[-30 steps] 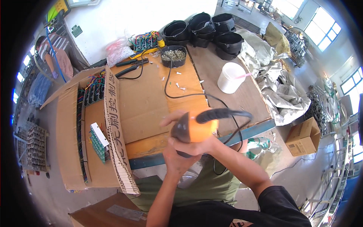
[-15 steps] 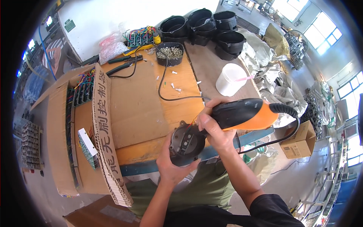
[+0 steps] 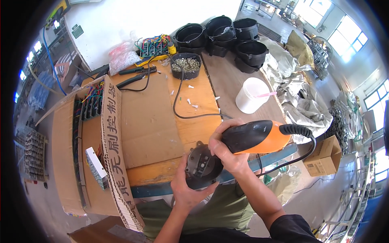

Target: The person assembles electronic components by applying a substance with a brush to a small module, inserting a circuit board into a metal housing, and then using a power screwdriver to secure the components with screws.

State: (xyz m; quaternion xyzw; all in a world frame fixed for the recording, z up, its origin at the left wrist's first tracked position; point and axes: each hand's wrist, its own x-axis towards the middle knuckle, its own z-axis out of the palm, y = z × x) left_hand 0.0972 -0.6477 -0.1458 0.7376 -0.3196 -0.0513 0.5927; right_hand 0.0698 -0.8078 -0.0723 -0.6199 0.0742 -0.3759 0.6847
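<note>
The wooden workbench (image 3: 206, 91) bears 1 white tub (image 3: 248, 101). Nearer the person than that tub, the left hand (image 3: 185, 189), thumb spread, clasps a round black housing (image 3: 203, 168); the right hand (image 3: 231, 156) curls around an orange-and-black tool (image 3: 261, 139).

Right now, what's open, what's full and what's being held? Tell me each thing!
Left hand: closed around the round dark housing
Right hand: gripping the power tool
Orange-and-black power tool: held; on or off, can't tell
Large cardboard box: open, wired circuit boards inside
White tub: open, pink stick over its rim
Small black bowl: uncovered, holding many small pieces
Big black pots: open, some stacked
</note>
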